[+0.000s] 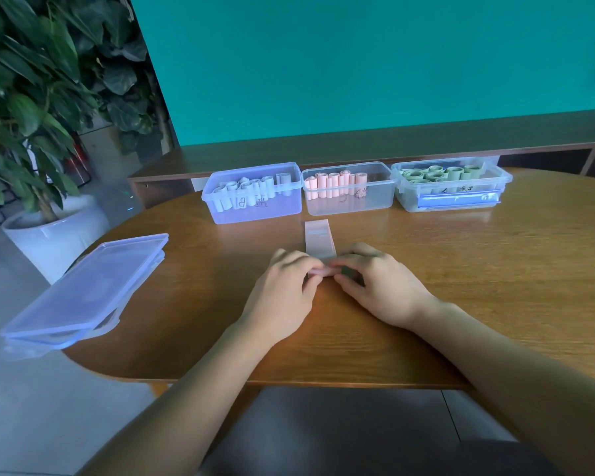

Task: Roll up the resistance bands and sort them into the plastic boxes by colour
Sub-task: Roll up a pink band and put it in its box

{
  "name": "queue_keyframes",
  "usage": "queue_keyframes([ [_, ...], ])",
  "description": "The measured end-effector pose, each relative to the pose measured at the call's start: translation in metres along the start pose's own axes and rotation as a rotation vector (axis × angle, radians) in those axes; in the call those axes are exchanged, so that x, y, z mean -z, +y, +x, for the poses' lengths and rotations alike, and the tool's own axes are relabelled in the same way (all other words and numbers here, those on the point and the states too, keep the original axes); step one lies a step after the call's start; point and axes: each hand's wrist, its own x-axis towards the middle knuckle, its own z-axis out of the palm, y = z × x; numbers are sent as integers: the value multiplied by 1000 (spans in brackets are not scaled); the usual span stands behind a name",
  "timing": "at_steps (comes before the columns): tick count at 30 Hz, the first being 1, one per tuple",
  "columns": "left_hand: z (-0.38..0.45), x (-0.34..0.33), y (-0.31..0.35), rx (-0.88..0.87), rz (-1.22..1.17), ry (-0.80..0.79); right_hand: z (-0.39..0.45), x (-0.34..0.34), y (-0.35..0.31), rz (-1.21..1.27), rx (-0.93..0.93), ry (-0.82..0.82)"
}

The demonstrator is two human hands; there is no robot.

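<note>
Head view: a pale band [319,237] is laid flat on the table [495,269] in front of the pink box [349,188], so its near end can be rolled. That end is pinched by the left hand [284,286] and right hand [380,286]; the colour is probably pink, though washed out.

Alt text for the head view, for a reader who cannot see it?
Both hands, left hand and right hand, roll a pink resistance band on a wooden table. Behind stand three open plastic boxes of rolled bands.
</note>
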Motion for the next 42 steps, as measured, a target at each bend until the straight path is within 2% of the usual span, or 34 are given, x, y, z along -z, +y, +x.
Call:
queue_keyframes([
  [6,5,-2,-3,12,-21,-27,2,-2,4,30,18,-4],
  [11,6,-2,-5,3,-2,28,7,-5,7,13,-4,-19],
  [20,14,-7,-9,40,6,-8,12,-3,7,26,19,-43],
  [25,18,-9,-12,-7,22,43,19,-6,11,-2,-18,-29],
  [33,27,-13,-17,21,17,-20,27,-7,14,-5,-10,-25],
  [42,32,-14,-19,16,-9,8,35,-7,16,-18,-42,-43],
])
